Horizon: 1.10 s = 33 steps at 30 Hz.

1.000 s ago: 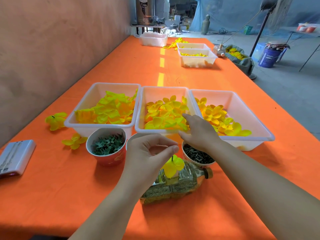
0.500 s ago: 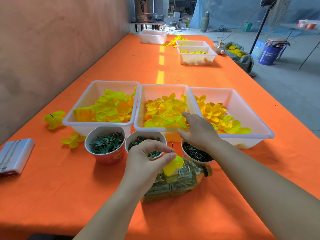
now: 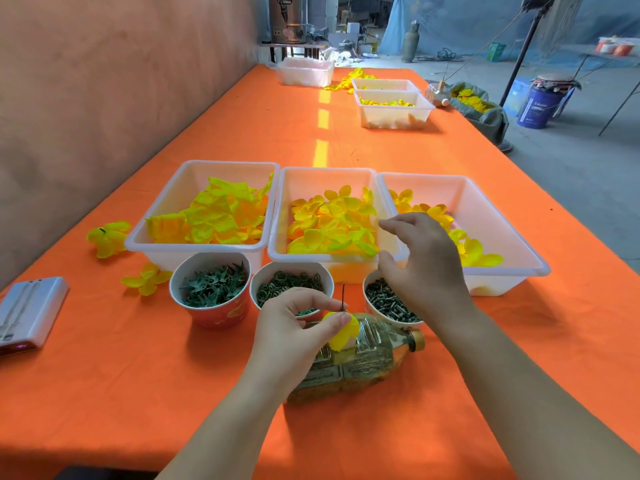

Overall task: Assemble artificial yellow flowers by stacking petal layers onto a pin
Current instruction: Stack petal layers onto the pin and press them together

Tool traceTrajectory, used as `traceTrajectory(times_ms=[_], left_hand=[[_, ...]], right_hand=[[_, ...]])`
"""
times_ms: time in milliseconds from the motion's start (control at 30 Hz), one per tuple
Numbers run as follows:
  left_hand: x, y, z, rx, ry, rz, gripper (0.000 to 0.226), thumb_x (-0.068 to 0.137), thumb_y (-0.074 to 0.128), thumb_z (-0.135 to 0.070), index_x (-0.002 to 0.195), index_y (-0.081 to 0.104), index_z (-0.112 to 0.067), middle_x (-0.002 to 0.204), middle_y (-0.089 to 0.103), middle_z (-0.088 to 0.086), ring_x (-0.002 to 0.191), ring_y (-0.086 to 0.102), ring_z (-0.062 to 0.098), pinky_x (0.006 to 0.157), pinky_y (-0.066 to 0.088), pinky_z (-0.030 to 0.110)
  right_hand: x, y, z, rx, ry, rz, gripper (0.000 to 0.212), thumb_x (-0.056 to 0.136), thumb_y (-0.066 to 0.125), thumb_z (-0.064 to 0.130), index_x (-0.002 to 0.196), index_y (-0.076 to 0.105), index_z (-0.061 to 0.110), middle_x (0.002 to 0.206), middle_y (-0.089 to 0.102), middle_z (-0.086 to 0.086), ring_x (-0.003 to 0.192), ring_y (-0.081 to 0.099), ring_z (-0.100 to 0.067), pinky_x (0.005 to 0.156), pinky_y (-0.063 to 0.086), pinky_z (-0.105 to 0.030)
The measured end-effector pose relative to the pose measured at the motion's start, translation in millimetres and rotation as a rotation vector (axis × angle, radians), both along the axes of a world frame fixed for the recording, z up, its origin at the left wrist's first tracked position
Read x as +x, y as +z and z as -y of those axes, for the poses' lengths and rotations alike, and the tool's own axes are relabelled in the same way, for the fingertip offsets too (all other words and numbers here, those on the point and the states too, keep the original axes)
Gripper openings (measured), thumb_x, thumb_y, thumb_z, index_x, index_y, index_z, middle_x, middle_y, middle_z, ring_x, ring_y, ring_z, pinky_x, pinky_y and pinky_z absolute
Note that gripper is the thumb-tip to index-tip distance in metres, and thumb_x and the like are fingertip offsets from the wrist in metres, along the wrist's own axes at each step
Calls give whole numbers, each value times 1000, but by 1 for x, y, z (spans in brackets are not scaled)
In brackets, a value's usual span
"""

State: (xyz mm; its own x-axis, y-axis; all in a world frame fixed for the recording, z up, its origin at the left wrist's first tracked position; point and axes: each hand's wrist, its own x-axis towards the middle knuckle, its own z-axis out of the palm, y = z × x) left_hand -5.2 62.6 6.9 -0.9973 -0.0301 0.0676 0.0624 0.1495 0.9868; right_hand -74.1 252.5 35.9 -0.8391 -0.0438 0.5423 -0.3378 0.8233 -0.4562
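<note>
Yellow fabric forms the single petal layer [image 3: 341,336] seated low on the upright pin [image 3: 343,296], just above a bottle [image 3: 363,362] lying on the orange counter [image 3: 138,393]. Whether the pin is fixed to the bottle cannot be told. The left hand [image 3: 294,327] pinches the layer at the pin's foot. The right hand [image 3: 426,265] hovers with spread, empty fingers over the wall between the middle tray [image 3: 325,181] and the right tray [image 3: 485,209].

Probable faults:
- The tray petals overlap, so one pick may lift two layers.
- An off-centre push may tilt the thin pin or prick a finger.
- The bottle, lying on its side, may roll.

Containers: the left tray [image 3: 228,174], the middle tray and the right tray hold yellow petals. The left cup [image 3: 214,313] holds green leafy parts, the middle cup [image 3: 259,282] green rings, and the right cup [image 3: 367,294] dark pins.
</note>
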Motion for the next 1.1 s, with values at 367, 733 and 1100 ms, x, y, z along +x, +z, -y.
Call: traceTrajectory(times_ms=[367,733,1100], left_hand=[[8,-5,5,66,-35,5,35,66,83,-23,98,76,-36,105,74,-12,100,70,11,83,57,34],[5,-12,2,155,21,-142,5,73,79,-17,77,79,-21,98,72,1,96,70,21,82,58,44],[-3,-12,8,117,-93,-86,19,78,80,2,75,77,-17,94,71,4,88,72,19,76,57,30]], right_hand=[[81,-33,23,-540,234,237,25,77,82,5,83,78,29,91,68,14,96,66,-6,79,45,-14],[71,-43,32,-644,263,194,12,80,78,18,79,73,29,85,69,10,89,67,-15,75,51,-31],[62,-43,25,-583,348,263,7,78,74,20,77,70,25,84,69,6,87,66,-18,75,51,-32]])
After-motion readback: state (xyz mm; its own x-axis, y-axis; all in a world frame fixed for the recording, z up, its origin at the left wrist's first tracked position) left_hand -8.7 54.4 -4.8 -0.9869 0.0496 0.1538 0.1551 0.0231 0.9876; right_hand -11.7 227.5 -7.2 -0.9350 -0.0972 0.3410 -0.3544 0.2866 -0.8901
